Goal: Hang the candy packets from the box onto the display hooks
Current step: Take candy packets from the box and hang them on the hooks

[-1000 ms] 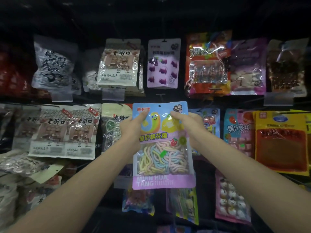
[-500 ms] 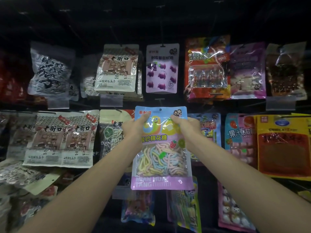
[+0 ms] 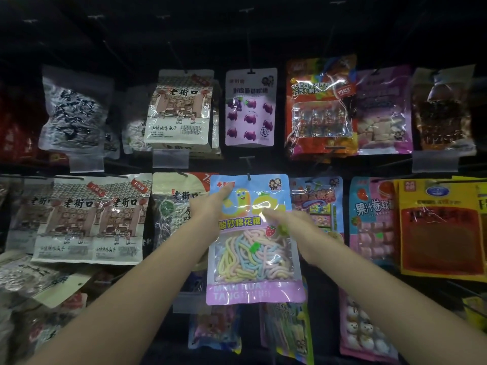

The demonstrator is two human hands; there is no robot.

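The flat, glossy marshmallow-rope candy packet (image 3: 253, 241) hangs from a thin black display hook (image 3: 248, 175) through the hole in its blue header. Its clear window shows twisted pastel ropes above a lilac bottom band. The left hand (image 3: 210, 205) pinches the packet's upper left edge, thumb laid on the shiny front and the other fingers hidden behind. The right hand (image 3: 288, 219) is relaxed, its straight fingers resting on the front film. A matte lilac grape gummy pouch (image 3: 250, 109) hangs directly above.
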